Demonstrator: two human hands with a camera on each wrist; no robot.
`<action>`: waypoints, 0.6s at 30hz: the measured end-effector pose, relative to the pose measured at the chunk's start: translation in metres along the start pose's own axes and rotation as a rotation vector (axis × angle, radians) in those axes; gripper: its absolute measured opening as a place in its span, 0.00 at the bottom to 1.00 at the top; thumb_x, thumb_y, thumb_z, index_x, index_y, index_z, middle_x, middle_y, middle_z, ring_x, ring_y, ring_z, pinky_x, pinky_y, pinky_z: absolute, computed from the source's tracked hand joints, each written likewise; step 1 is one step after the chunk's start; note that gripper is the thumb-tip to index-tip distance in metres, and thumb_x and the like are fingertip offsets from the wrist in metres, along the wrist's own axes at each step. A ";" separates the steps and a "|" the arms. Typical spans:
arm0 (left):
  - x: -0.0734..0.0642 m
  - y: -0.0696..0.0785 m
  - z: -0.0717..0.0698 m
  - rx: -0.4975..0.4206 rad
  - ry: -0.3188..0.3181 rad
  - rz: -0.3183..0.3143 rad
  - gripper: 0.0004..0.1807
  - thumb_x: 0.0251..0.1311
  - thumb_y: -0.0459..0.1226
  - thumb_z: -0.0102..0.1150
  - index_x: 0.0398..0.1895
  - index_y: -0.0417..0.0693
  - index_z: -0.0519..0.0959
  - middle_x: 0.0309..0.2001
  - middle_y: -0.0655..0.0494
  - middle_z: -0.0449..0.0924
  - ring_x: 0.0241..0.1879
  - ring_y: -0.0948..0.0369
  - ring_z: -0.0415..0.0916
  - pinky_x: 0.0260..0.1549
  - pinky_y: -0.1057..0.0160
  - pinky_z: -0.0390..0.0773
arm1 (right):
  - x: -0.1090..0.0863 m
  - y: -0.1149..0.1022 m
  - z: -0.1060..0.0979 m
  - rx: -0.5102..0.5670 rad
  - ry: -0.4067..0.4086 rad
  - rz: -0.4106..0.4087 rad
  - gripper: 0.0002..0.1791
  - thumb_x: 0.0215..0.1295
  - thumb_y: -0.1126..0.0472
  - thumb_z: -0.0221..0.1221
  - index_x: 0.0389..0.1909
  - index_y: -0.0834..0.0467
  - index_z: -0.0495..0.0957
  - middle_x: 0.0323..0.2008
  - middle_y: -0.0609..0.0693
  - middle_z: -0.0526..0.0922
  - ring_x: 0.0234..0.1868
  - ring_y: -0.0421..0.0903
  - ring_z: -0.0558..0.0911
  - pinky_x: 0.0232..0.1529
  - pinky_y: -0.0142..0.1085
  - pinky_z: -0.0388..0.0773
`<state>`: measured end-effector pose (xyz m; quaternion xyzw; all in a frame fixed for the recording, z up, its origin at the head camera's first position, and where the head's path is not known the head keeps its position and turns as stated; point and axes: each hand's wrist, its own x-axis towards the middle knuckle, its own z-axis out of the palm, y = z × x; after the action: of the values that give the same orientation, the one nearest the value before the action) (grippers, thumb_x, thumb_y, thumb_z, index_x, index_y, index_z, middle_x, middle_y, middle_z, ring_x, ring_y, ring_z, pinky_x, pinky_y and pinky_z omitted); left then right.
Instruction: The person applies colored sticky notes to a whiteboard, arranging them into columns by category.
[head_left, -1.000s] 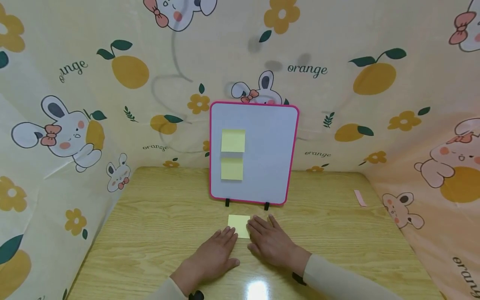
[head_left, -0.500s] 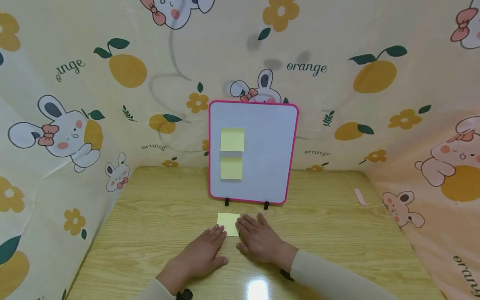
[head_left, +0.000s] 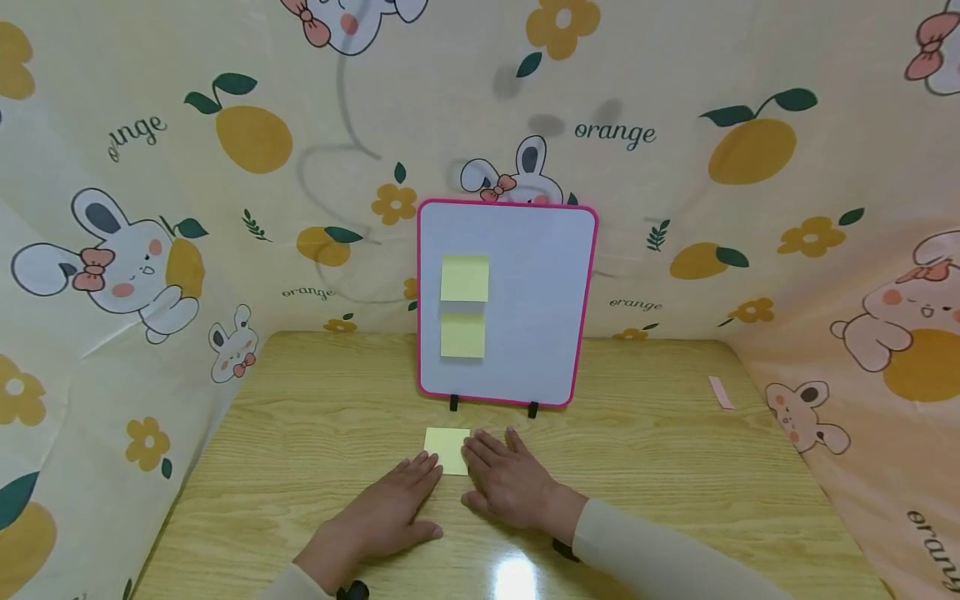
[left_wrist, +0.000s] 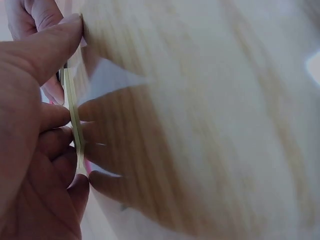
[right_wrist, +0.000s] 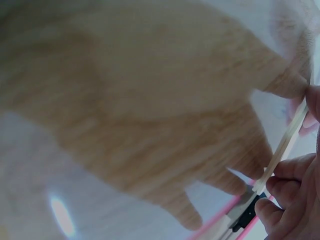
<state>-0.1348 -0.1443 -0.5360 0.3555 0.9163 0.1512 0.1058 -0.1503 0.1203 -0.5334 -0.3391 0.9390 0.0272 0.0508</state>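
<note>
Leftward since a second ago, we have slid the square pale-yellow paper pad (head_left: pixel 447 447) across the wood-grain worktop (head_left: pixel 637 467); it lies flat, just before the pink-framed whiteboard (head_left: pixel 532 308). Our left hand (head_left: pixel 381 510) touches its near-left corner, our right hand (head_left: pixel 516 482) its right edge, fingers extended, neither gripping.

The yellow note pad (head_left: pixel 452 448) now sits farther left on the surface (head_left: pixel 645 467), and my left hand (head_left: pixel 381 508) and right hand (head_left: pixel 513 483) have shifted left with it.
</note>
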 end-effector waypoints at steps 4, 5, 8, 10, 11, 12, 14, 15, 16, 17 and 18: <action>0.000 -0.001 0.000 -0.003 -0.003 0.001 0.46 0.70 0.59 0.61 0.80 0.38 0.64 0.82 0.44 0.59 0.83 0.49 0.53 0.81 0.47 0.59 | 0.000 0.000 0.001 0.004 -0.009 0.000 0.42 0.82 0.32 0.41 0.83 0.56 0.59 0.83 0.52 0.59 0.84 0.52 0.57 0.81 0.64 0.58; 0.000 -0.001 0.000 -0.006 -0.003 0.001 0.46 0.70 0.59 0.62 0.80 0.38 0.64 0.82 0.44 0.59 0.83 0.49 0.53 0.81 0.47 0.59 | 0.000 0.000 0.001 0.007 -0.007 -0.004 0.42 0.82 0.32 0.41 0.83 0.56 0.59 0.83 0.52 0.59 0.84 0.52 0.57 0.80 0.64 0.58; 0.000 -0.001 -0.001 -0.014 -0.005 0.002 0.46 0.70 0.58 0.62 0.80 0.39 0.64 0.82 0.45 0.59 0.83 0.48 0.54 0.81 0.47 0.59 | -0.001 0.001 0.001 0.003 -0.002 -0.010 0.42 0.82 0.32 0.40 0.83 0.56 0.59 0.83 0.52 0.59 0.84 0.53 0.56 0.81 0.64 0.58; -0.001 -0.001 -0.001 -0.018 -0.007 0.001 0.46 0.70 0.58 0.63 0.80 0.39 0.64 0.83 0.45 0.59 0.83 0.49 0.54 0.81 0.47 0.59 | -0.001 0.001 0.000 -0.002 0.009 -0.013 0.41 0.82 0.33 0.41 0.83 0.56 0.59 0.83 0.53 0.60 0.84 0.53 0.57 0.81 0.64 0.58; -0.001 -0.001 -0.001 -0.021 -0.008 0.001 0.46 0.70 0.58 0.63 0.80 0.39 0.64 0.83 0.45 0.59 0.83 0.49 0.54 0.81 0.47 0.59 | -0.002 0.002 0.000 -0.006 0.018 -0.015 0.41 0.82 0.33 0.42 0.82 0.57 0.60 0.82 0.53 0.61 0.84 0.53 0.58 0.81 0.63 0.58; -0.001 -0.001 -0.001 -0.025 -0.008 0.001 0.46 0.70 0.58 0.63 0.80 0.39 0.64 0.83 0.45 0.58 0.83 0.49 0.53 0.81 0.47 0.59 | -0.003 0.003 -0.001 -0.012 0.025 -0.014 0.41 0.82 0.33 0.42 0.82 0.56 0.60 0.82 0.53 0.61 0.84 0.53 0.58 0.81 0.63 0.59; -0.001 -0.002 -0.001 -0.029 -0.007 0.003 0.46 0.70 0.58 0.63 0.80 0.39 0.64 0.83 0.46 0.58 0.83 0.49 0.53 0.81 0.47 0.58 | -0.005 0.005 -0.001 -0.018 0.050 -0.009 0.39 0.82 0.35 0.43 0.82 0.57 0.62 0.82 0.53 0.62 0.83 0.53 0.59 0.81 0.62 0.59; -0.001 -0.001 -0.001 -0.030 -0.007 0.003 0.46 0.70 0.58 0.63 0.80 0.39 0.64 0.83 0.45 0.58 0.83 0.49 0.53 0.81 0.47 0.58 | -0.006 0.007 0.000 -0.017 0.061 -0.001 0.39 0.82 0.36 0.44 0.82 0.57 0.62 0.81 0.53 0.63 0.83 0.53 0.60 0.81 0.62 0.59; -0.002 -0.001 -0.001 -0.032 -0.007 0.005 0.46 0.70 0.58 0.63 0.80 0.39 0.64 0.83 0.45 0.58 0.83 0.49 0.53 0.82 0.47 0.58 | -0.008 0.009 0.000 -0.015 0.075 0.006 0.38 0.82 0.37 0.45 0.81 0.57 0.63 0.81 0.53 0.64 0.83 0.53 0.60 0.81 0.62 0.58; -0.002 -0.001 -0.001 -0.035 -0.007 0.007 0.46 0.70 0.58 0.63 0.80 0.39 0.64 0.83 0.45 0.58 0.83 0.48 0.53 0.82 0.46 0.58 | -0.010 0.012 0.001 -0.010 0.093 0.015 0.38 0.82 0.37 0.46 0.81 0.57 0.63 0.81 0.53 0.65 0.83 0.54 0.61 0.81 0.62 0.59; -0.002 -0.001 -0.001 -0.036 -0.006 0.008 0.46 0.70 0.58 0.63 0.80 0.39 0.64 0.83 0.45 0.58 0.83 0.48 0.53 0.82 0.46 0.58 | -0.012 0.015 0.001 0.001 0.110 0.027 0.37 0.82 0.38 0.47 0.80 0.57 0.64 0.80 0.53 0.66 0.83 0.54 0.61 0.81 0.62 0.58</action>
<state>-0.1348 -0.1468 -0.5352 0.3575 0.9117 0.1669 0.1144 -0.1508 0.1398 -0.5328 -0.3273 0.9449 0.0089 -0.0013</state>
